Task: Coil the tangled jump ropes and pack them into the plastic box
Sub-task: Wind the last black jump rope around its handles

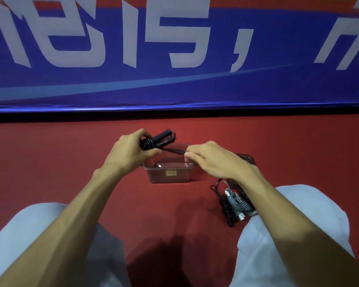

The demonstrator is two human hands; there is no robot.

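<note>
Head camera: the black jump rope [162, 138] is held in the air just above the far side of the clear plastic box [168, 175]. Most of it is already wound into a tight bundle round its two handles, with one short length left stretched taut to the right. The winding of this rope looks nearly done. The box stands on the red floor [71, 162], and nothing shows inside it, so the packing seems not yet begun.

The left hand [126, 152] has its grip closed round the wound bundle, fingers curled over the coils. The right hand [216, 160] keeps a narrow grip, pinching the free end of the rope between thumb and fingertips.

A grey jump rope [237, 203] with white handles lies bunched beside more black rope [227, 212] on the floor by the right knee, well apart from the box. These are still to be packed, and how neatly they are coiled is unclear. A dark tray-like piece [246, 157], perhaps the lid, lies behind the right hand.
</note>
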